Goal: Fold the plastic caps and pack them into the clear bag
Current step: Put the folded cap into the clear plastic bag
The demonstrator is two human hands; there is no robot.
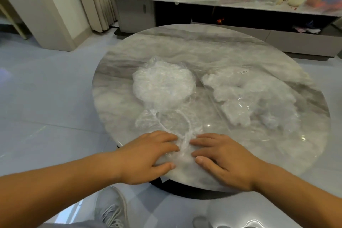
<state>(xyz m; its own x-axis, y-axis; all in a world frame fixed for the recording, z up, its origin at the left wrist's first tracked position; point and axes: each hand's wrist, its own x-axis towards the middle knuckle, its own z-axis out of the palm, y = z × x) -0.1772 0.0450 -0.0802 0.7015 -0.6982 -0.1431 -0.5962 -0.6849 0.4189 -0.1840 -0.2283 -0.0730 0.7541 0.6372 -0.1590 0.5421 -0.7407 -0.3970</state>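
Left hand [148,155] and right hand [225,159] press flat, fingers straight, on a plastic cap [166,122] bunched between them. Firm, even palm pressure should set the crease. Beyond the fingertips sits the cap pile [163,83]; to its right lies the clear bag [259,102].

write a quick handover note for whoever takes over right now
Left hand and right hand: both open, fingers flat, pressing the near edge of one plastic cap spread on the round table.
Pile of caps sits just behind it, mid-table. The clear bag lies to the right and seems to hold caps already.
Done: some caps apparently bagged.
Left: fold this cap, pack it, then work through the pile.
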